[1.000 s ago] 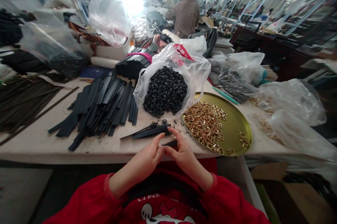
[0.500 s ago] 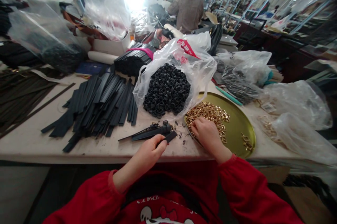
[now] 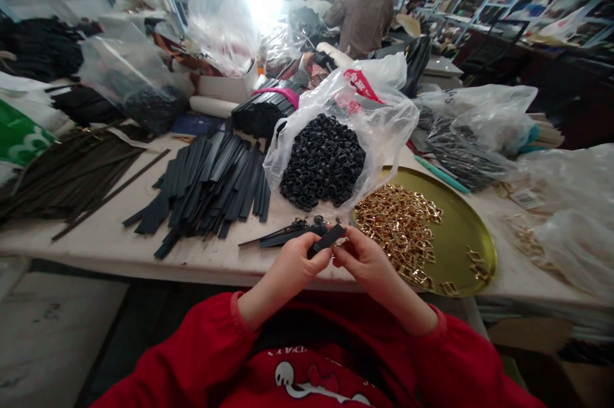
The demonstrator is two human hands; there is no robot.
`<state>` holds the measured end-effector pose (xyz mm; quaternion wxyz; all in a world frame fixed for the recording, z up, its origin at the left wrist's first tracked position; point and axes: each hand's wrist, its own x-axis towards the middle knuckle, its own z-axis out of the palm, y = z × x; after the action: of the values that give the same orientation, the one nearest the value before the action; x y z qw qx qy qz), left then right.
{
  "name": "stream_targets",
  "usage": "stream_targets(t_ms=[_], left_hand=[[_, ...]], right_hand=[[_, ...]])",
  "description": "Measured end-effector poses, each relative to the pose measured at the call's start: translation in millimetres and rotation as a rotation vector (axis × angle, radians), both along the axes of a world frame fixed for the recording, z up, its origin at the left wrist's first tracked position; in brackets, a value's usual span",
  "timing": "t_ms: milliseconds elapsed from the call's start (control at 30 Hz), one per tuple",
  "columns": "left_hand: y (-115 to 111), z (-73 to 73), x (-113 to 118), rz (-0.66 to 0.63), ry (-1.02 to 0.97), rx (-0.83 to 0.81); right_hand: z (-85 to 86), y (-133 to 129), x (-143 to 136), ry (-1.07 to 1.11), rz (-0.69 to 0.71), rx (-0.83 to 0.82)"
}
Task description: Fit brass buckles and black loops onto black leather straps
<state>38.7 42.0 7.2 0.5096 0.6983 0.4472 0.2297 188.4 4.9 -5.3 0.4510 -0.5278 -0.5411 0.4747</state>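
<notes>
My left hand (image 3: 301, 261) is closed on a short black strap (image 3: 329, 239), which slants up to the right from between thumb and fingers. My right hand (image 3: 364, 258) meets it at the strap's far end, its fingers pinched on a small gold buckle (image 3: 338, 244), mostly covered by the fingertips. Just behind the hands lie several finished-looking black straps (image 3: 283, 236) with small loops. To the right, a round gold-coloured tray (image 3: 460, 216) bears a heap of gold buckles (image 3: 398, 222).
Behind the hands, a clear plastic bag (image 3: 388, 120) holds many black loops (image 3: 322, 162). A pile of black straps (image 3: 211, 184) spreads on the left of the table (image 3: 201, 267). A teal tool (image 3: 442, 174) lies beyond the tray. Farther back stands a person (image 3: 367, 15).
My right hand has left the buckle heap on the tray and moved left to the strap, now with a buckle in its fingers. The whole view has shifted right.
</notes>
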Motion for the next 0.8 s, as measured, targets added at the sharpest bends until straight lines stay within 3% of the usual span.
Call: stream_targets(t_ms=[233, 500, 667, 800], left_hand=[[-8, -2.5, -6, 0.129, -0.013, 0.038], [-15, -5.6, -7, 0.027, 0.028, 0.023], [-11, -12.0, -20, 0.026, 0.035, 0.018], [-15, -14.4, -27, -0.085, 0.127, 0.076]], right_hand=[[0.1, -14, -8, 0.383, 0.136, -0.223], [-14.9, -14, -10, 0.287, -0.131, -0.163], [-12.7, -14, -8, 0.674, -0.322, -0.395], [-12.5, -15, -14, 0.876, -0.344, -0.523]])
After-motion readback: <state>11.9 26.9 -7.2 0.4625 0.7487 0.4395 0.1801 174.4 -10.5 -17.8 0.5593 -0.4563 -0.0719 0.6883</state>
